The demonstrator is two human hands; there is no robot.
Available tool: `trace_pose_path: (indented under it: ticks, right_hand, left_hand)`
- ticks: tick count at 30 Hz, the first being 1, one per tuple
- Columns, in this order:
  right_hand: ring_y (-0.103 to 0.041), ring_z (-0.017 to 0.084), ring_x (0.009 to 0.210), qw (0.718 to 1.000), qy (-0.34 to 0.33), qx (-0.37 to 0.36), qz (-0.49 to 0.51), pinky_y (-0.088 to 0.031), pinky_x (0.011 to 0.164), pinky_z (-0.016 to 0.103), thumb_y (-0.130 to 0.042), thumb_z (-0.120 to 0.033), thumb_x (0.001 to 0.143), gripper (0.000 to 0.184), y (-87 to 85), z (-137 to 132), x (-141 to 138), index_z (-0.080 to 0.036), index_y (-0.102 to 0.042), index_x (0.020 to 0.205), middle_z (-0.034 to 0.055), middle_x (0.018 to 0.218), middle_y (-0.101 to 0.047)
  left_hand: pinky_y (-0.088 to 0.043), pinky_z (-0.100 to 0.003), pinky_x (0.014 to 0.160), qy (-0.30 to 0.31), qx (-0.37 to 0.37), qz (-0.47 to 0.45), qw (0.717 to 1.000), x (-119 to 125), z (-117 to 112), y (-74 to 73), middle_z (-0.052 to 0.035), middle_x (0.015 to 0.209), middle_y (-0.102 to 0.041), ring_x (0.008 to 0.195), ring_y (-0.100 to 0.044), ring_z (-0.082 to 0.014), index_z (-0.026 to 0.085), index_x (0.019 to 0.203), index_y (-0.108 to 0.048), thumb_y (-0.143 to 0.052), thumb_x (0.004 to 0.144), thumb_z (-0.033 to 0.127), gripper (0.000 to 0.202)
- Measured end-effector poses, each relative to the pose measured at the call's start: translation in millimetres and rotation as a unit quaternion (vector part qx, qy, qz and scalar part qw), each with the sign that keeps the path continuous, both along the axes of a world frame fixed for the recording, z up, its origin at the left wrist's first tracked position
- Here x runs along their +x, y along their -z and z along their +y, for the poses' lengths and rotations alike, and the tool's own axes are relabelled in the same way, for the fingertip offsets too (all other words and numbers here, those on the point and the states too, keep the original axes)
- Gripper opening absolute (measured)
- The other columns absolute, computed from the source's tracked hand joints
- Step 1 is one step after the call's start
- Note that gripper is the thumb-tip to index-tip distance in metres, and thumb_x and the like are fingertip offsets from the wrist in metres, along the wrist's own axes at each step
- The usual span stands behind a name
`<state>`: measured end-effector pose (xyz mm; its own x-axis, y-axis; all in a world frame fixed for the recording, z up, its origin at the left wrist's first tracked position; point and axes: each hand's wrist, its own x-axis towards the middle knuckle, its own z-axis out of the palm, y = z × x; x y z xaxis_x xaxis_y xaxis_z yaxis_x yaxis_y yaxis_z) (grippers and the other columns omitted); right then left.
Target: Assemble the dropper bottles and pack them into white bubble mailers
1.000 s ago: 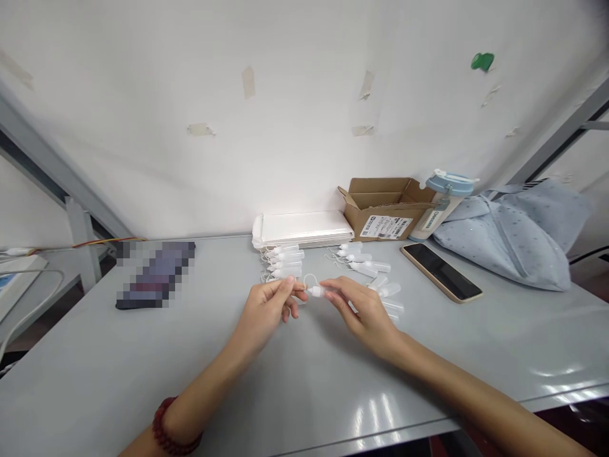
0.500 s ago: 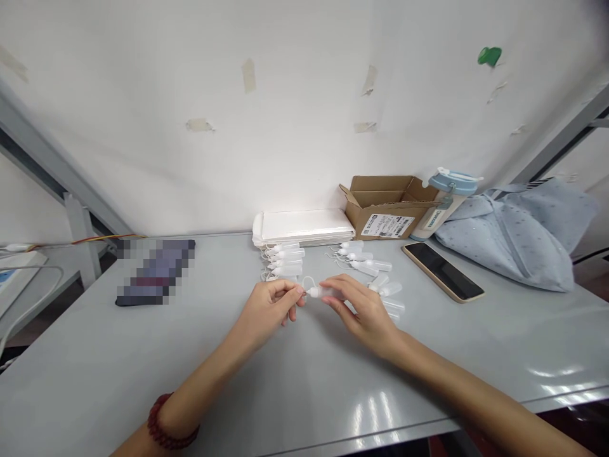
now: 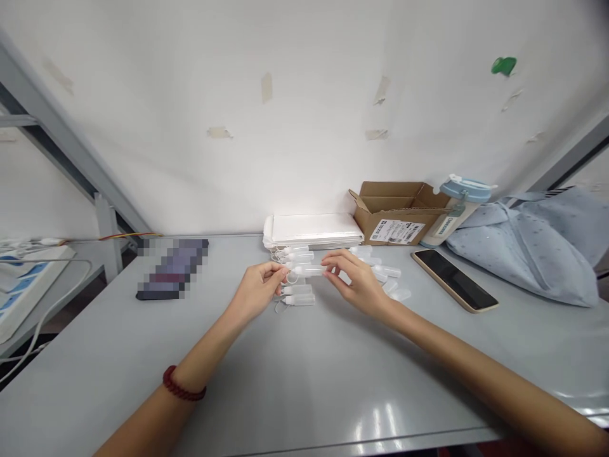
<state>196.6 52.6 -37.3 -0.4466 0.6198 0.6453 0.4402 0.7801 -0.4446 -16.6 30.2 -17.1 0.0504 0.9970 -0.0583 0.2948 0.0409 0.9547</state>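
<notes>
"Bottle pos?"
"Btwn L hand & R hand, lying crosswise."
"Grip?"
"L pinches nozzle end; R's thumb + fingers curl by base end, can't tell if pinching."

Centre of frame, over the table: one bottle between left hand and right hand, a bottle row nearer and farther, a loose bottle cluster beyond the right hand. Behind, along the wall, left to right: packet stack, box, drink flask, bag; phone in front of the flask. Left edge: power strip.
</notes>
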Motion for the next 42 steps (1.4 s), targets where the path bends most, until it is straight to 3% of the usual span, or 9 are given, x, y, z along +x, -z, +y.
trace_pose_path:
  ticks: [13,26,33,39,42]
  right_hand:
    - [-0.057,0.014,0.074,0.999,-0.004,-0.049,-0.006,-0.053,0.068,0.031,-0.049,-0.015,0.086,0.012,14.6,22,-11,-0.017,-0.056,0.096,0.0073,0.091,-0.058]
    - [-0.059,0.015,0.073,0.997,0.024,-0.07,-0.006,-0.053,0.065,0.03,-0.051,-0.015,0.084,0.01,11.7,24,-13,-0.019,-0.054,0.093,0.0056,0.089,-0.059]
    - [-0.062,0.016,0.078,0.986,0.038,-0.161,0.013,-0.053,0.07,0.032,-0.059,-0.017,0.079,0.017,8.9,26,-15,-0.019,-0.052,0.095,0.0045,0.09,-0.06]
    - [-0.062,0.015,0.079,0.985,0.03,-0.168,0.014,-0.053,0.073,0.033,-0.057,-0.016,0.079,0.013,10.5,27,-18,-0.019,-0.054,0.092,0.0035,0.087,-0.06]
    - [-0.062,0.016,0.081,0.985,0.035,-0.167,0.005,-0.052,0.074,0.033,-0.057,-0.019,0.08,0.013,2.6,26,-12,-0.019,-0.055,0.092,0.0043,0.089,-0.061]
  left_hand:
    - [-0.032,-0.022,0.047,-0.056,0.027,-0.023,0.998,-8,14,22.5,0.0027,0.053,-0.051,0.049,-0.044,-0.0095,0.014,0.07,-0.062,-0.061,0.073,0.043,0.029]
    - [-0.034,-0.021,0.047,-0.095,0.037,-0.009,0.995,-10,15,22.7,-0.0018,0.071,-0.061,0.051,-0.047,-0.0097,0.012,0.093,-0.065,-0.056,0.074,0.039,0.035]
    - [-0.036,-0.021,0.049,-0.13,0.04,0.015,0.991,-11,14,23.8,-0.0012,0.069,-0.062,0.052,-0.049,-0.0097,0.013,0.088,-0.064,-0.054,0.075,0.036,0.028]
    - [-0.034,-0.02,0.045,-0.139,0.032,0.004,0.99,-12,14,22.8,-0.0017,0.072,-0.062,0.051,-0.048,-0.0094,0.014,0.088,-0.064,-0.054,0.073,0.034,0.027]
    - [-0.034,-0.02,0.044,-0.141,0.032,-0.001,0.989,-12,14,21.4,-0.0017,0.074,-0.062,0.051,-0.047,-0.0092,0.014,0.087,-0.064,-0.054,0.074,0.033,0.025]
